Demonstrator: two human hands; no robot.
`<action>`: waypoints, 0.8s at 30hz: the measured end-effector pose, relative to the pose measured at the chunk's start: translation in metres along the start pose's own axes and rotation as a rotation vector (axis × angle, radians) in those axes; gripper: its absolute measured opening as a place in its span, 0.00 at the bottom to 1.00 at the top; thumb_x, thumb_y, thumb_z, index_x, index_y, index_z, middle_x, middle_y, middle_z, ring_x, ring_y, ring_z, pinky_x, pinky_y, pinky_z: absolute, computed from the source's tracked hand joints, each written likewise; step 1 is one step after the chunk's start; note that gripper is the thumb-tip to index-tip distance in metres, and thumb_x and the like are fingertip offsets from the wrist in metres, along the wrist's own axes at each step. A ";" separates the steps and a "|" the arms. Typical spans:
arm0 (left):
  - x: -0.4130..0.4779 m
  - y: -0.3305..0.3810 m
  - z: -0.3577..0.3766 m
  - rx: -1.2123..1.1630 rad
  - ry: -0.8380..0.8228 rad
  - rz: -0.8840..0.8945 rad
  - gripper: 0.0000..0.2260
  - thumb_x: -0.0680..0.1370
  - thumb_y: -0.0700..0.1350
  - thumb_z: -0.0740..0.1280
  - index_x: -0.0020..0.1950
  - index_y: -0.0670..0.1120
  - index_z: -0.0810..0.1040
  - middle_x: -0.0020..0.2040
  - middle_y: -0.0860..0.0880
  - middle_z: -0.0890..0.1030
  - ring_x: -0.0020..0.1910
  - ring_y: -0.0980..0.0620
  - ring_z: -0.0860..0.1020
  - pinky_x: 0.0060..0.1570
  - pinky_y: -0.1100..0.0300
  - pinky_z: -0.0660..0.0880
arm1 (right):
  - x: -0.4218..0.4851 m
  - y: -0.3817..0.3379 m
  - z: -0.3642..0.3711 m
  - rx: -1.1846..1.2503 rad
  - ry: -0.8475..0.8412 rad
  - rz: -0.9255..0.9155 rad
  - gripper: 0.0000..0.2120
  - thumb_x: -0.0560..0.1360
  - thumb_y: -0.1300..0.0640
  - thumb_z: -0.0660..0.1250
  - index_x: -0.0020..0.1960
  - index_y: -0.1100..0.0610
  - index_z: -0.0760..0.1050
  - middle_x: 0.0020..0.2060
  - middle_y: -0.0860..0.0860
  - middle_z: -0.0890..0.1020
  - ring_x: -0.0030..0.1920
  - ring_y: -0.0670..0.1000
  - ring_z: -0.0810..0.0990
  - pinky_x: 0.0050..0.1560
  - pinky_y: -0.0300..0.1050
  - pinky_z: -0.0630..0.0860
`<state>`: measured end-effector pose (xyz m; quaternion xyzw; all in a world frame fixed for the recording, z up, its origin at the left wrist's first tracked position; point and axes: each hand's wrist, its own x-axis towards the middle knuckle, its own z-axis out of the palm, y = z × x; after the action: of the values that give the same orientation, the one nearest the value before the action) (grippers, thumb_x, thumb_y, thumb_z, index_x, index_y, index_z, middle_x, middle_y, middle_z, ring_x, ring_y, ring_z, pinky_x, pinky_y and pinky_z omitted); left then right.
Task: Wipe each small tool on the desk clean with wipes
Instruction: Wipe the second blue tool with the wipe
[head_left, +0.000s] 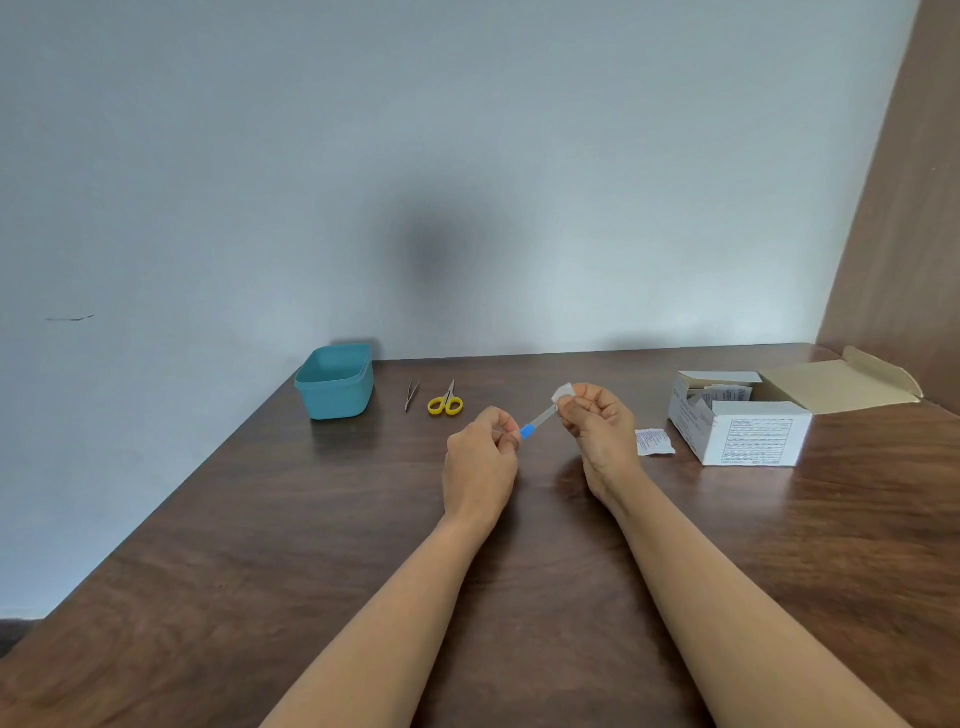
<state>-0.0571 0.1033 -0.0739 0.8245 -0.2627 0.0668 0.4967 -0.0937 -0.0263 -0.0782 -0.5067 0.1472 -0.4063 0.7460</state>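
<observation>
My left hand (480, 460) pinches the blue-handled end of a small thin tool (536, 423) above the dark wooden desk (311, 519). The tool's pale blade points up and right. My right hand (597, 426) pinches a small white wipe (562, 392) folded around the blade's tip. Small tweezers (411, 395) and yellow-handled scissors (447, 401) lie on the desk behind my left hand, side by side.
A teal plastic tub (335, 382) stands at the desk's back left edge. An open white box of wipe sachets (737, 418) sits to the right, its flap folded back. A torn sachet wrapper (654, 441) lies between the box and my right hand.
</observation>
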 end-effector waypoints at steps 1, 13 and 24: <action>0.000 0.000 0.000 -0.001 -0.005 0.003 0.06 0.76 0.40 0.65 0.43 0.50 0.78 0.35 0.54 0.81 0.40 0.51 0.78 0.42 0.56 0.76 | 0.001 0.000 0.000 -0.004 -0.001 -0.004 0.10 0.74 0.72 0.64 0.42 0.59 0.77 0.32 0.50 0.78 0.32 0.45 0.71 0.37 0.34 0.71; 0.002 -0.001 0.000 -0.016 0.003 -0.026 0.05 0.76 0.41 0.65 0.41 0.50 0.78 0.36 0.52 0.82 0.38 0.53 0.78 0.41 0.56 0.76 | -0.002 -0.003 -0.002 0.109 -0.031 0.043 0.07 0.72 0.69 0.69 0.46 0.60 0.80 0.35 0.49 0.85 0.31 0.44 0.74 0.37 0.34 0.74; -0.001 0.001 0.001 -0.008 -0.016 0.015 0.06 0.76 0.41 0.65 0.43 0.50 0.78 0.35 0.53 0.82 0.38 0.53 0.78 0.41 0.56 0.75 | -0.001 0.001 -0.002 -0.008 0.006 0.008 0.06 0.73 0.59 0.72 0.37 0.58 0.80 0.28 0.50 0.73 0.31 0.46 0.67 0.33 0.36 0.68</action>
<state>-0.0582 0.1023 -0.0741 0.8209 -0.2731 0.0630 0.4976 -0.0948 -0.0267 -0.0803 -0.5077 0.1529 -0.4043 0.7452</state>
